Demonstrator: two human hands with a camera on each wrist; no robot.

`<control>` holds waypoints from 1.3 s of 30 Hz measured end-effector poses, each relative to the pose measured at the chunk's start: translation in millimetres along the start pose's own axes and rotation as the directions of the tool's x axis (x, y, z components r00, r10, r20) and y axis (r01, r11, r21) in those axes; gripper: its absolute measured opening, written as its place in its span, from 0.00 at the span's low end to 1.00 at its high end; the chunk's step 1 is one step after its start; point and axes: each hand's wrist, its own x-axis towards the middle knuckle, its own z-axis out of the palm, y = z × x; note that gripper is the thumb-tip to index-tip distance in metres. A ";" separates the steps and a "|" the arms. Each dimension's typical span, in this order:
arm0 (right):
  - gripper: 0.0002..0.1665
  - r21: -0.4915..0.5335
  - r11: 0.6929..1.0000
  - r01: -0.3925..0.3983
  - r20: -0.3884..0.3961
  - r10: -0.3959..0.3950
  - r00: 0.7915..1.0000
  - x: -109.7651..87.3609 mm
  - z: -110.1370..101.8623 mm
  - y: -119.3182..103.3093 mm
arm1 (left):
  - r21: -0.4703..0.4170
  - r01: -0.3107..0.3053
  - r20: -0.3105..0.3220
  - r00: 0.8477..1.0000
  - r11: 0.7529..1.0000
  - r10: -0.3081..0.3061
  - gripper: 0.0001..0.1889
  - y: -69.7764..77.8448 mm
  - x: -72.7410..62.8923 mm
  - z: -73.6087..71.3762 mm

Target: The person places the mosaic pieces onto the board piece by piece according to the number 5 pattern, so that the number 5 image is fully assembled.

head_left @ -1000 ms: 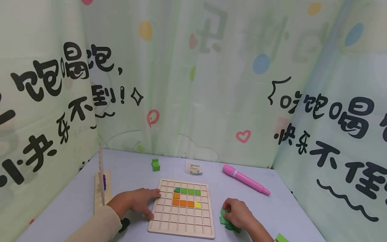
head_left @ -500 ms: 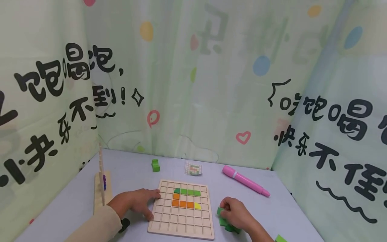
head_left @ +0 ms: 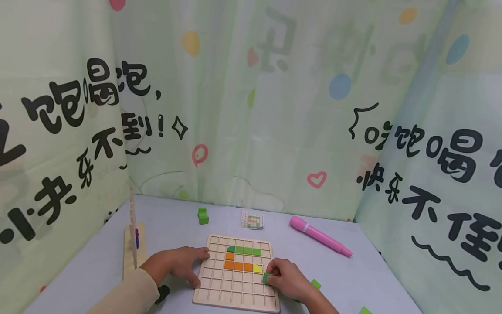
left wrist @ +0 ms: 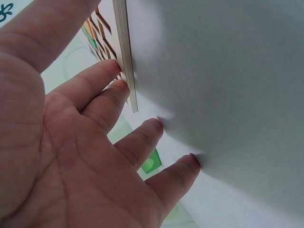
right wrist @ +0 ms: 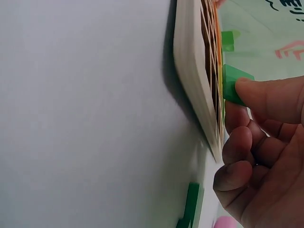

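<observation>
A wooden grid board point(head_left: 219, 292) lies flat on the table, with green, orange and yellow tiles point(head_left: 238, 266) set in its upper cells. My left hand point(head_left: 182, 263) rests at the board's left edge, fingers spread; in the left wrist view the fingertips touch the board's side and the table. Over the board's right edge my right hand point(head_left: 288, 279) pinches a dark green tile point(right wrist: 232, 83) between thumb and forefinger. In the right wrist view this tile stands tilted just above the grid, its other fingers curled below.
A pink marker point(head_left: 321, 236) lies at the back right. Behind the board are a patterned card point(head_left: 252, 220) and a green block point(head_left: 203, 216). An upright wooden panel point(head_left: 133, 235) on a base stands at the left. Green pieces point(head_left: 315, 284) lie beside the right hand.
My right hand has picked a dark green tile from the pile at the right and carried it left to the board's right edge. The left hand stays on the board.
</observation>
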 end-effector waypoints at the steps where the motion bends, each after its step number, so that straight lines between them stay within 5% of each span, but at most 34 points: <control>1: 0.07 0.007 1.000 0.000 0.007 0.000 1.000 1.5 1.5 -1.6 | 0.002 0.002 -0.001 1.000 1.000 -0.002 0.41 -0.1 0.2 0.2; 13: 0.05 -0.058 0.998 0.030 0.034 -0.028 0.999 13.4 13.2 -13.9 | 0.005 0.005 0.001 1.000 1.000 -0.005 0.41 -0.1 1.7 1.7; 24: 0.05 -0.198 0.977 0.085 -0.016 -0.090 0.996 16.8 20.2 -16.5 | 0.011 0.007 -0.016 1.000 1.000 -0.007 0.42 0.0 -0.4 0.6; 34: 0.04 -0.279 0.960 0.015 -0.062 -0.033 0.998 13.5 22.4 -21.0 | 0.004 0.014 0.001 1.000 1.000 -0.014 0.41 -1.1 3.6 1.6; 39: 0.03 -0.216 0.976 0.009 -0.058 -0.022 0.998 8.9 13.5 -19.6 | -0.004 0.016 0.003 1.000 1.000 -0.016 0.42 -2.7 3.8 1.2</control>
